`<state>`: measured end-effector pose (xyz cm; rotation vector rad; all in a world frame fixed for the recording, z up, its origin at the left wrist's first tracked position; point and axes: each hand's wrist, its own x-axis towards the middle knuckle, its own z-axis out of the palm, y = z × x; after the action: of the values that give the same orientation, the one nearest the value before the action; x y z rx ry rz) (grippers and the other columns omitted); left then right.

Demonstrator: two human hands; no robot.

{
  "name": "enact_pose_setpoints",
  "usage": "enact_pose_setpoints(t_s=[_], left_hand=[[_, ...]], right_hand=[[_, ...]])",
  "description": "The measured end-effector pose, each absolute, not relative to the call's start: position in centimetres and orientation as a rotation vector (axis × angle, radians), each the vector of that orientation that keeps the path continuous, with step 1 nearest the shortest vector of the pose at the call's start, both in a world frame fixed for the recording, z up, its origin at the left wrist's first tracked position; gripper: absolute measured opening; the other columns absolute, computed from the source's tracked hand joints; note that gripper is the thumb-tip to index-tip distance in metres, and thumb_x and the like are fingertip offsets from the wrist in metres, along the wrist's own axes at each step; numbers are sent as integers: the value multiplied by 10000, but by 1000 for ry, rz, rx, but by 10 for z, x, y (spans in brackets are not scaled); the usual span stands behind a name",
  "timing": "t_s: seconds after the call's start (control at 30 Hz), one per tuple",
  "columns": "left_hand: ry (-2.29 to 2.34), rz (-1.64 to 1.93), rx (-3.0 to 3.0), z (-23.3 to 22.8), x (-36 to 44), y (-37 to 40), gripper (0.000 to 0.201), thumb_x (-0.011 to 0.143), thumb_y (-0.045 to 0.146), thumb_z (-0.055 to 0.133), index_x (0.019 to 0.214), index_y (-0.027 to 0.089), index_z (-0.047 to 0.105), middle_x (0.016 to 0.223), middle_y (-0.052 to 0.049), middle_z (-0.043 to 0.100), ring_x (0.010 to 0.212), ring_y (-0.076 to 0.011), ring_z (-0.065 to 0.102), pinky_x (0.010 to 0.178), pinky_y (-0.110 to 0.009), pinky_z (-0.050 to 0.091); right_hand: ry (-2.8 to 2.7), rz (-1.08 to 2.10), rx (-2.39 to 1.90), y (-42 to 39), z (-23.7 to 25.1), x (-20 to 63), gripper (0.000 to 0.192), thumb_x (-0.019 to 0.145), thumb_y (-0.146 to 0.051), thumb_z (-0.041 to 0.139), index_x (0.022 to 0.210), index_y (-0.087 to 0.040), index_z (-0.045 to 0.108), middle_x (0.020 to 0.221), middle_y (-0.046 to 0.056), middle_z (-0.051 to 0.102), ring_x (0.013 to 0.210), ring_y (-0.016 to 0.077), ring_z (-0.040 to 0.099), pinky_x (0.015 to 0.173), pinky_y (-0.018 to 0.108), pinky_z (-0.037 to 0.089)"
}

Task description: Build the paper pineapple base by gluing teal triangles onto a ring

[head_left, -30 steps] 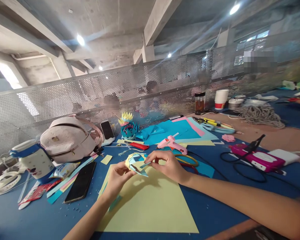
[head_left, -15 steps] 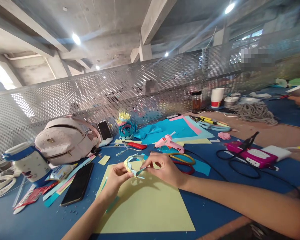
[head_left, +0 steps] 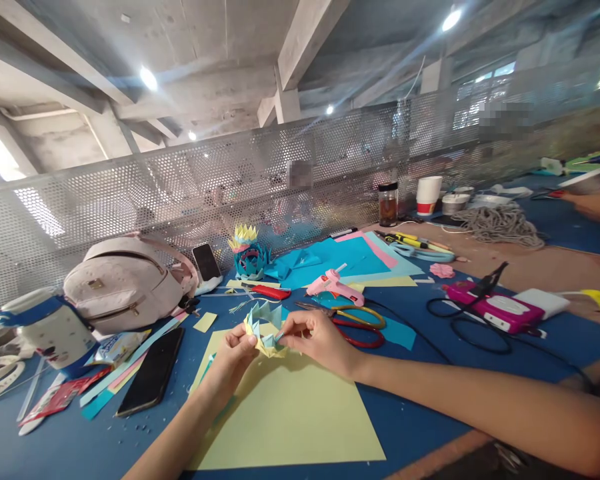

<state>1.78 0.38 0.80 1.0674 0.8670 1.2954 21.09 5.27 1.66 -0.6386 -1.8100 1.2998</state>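
Between both hands is a ring of folded paper (head_left: 266, 343), pale blue and yellow with pointed tips, held above a yellow paper sheet (head_left: 300, 413). My left hand (head_left: 236, 353) pinches its left side between thumb and fingers. At its right side, my right hand (head_left: 317, 340) has its fingertips closed on the rim. Just beyond the right hand lie scissors (head_left: 363, 317) with yellow and red handles. A pink glue gun (head_left: 335, 287) rests past them. Farther back stands a blue and yellow folded-paper piece (head_left: 249, 253).
On the left are a black phone (head_left: 153, 373), a pink backpack (head_left: 115, 287) and a large cup (head_left: 55, 333). A red cutter (head_left: 267, 291) and blue paper sheets (head_left: 340, 260) lie behind. A magenta device (head_left: 495, 307) with black cable sits right. Another person's hand (head_left: 593, 200) shows far right.
The paper ring has been tilted and turned, so its pointed tips now stand up and more of its inside shows. Both hands keep their hold. The whole view has shifted slightly.
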Motion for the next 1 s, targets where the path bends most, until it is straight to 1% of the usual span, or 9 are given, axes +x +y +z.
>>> enact_pose_setpoints(t_s=[0.1, 0.2, 0.3, 0.47, 0.6, 0.7, 0.8, 1.0], left_hand=[[899, 1296, 1045, 7, 18, 5, 361, 667, 429, 807, 883, 162, 698, 756, -46, 671, 698, -165, 605, 754, -299, 463], [929, 1312, 1031, 4, 17, 7, 355, 670, 434, 805, 867, 157, 703, 709, -17, 624, 637, -123, 543, 701, -262, 444], [935, 1357, 1002, 2, 15, 9, 334, 679, 418, 804, 838, 143, 700, 690, 4, 579, 573, -78, 442, 622, -217, 396], [972, 1398, 973, 5, 17, 8, 342, 670, 407, 814, 817, 127, 683, 663, 24, 516, 532, -57, 340, 535, -194, 318], [1025, 1417, 980, 6, 18, 7, 365, 651, 429, 820, 777, 131, 652, 607, 50, 453, 515, -57, 324, 518, -195, 303], [1043, 1420, 975, 6, 18, 7, 373, 644, 438, 822, 758, 135, 636, 571, 65, 413, 513, -58, 323, 514, -187, 303], [1056, 1426, 980, 7, 19, 6, 361, 650, 436, 818, 755, 141, 637, 573, 61, 422, 525, -65, 346, 528, -189, 325], [1059, 1436, 1000, 10, 20, 4, 344, 661, 424, 811, 679, 149, 607, 582, 50, 453, 540, -70, 394, 561, -198, 365]], right_hand=[[-1767, 1409, -646, 54, 16, 210, 279, 719, -414, 764, 751, -162, 649, 674, 11, 646, 581, 119, 545, 509, 217, 432], [-1746, 1487, -633, 54, 17, 210, 276, 725, -412, 751, 769, -163, 640, 678, 6, 647, 563, 109, 539, 491, 209, 430], [-1730, 1516, -628, 53, 17, 209, 272, 725, -403, 747, 775, -161, 632, 658, -3, 629, 557, 103, 529, 485, 201, 424], [-1732, 1538, -656, 54, 17, 210, 299, 734, -401, 743, 865, -160, 627, 665, -1, 638, 540, 100, 519, 508, 213, 429], [-1747, 1511, -686, 54, 19, 210, 330, 741, -452, 737, 852, -159, 633, 613, -19, 619, 491, 93, 517, 510, 219, 391], [-1737, 1506, -672, 54, 20, 210, 364, 722, -487, 750, 820, -157, 632, 626, -24, 607, 477, 89, 510, 499, 222, 376], [-1720, 1515, -659, 54, 18, 208, 384, 714, -510, 751, 804, -160, 623, 658, -23, 602, 485, 84, 500, 501, 222, 381], [-1698, 1506, -694, 53, 19, 207, 387, 697, -503, 764, 790, -157, 618, 655, -22, 590, 539, 86, 470, 516, 212, 373]])
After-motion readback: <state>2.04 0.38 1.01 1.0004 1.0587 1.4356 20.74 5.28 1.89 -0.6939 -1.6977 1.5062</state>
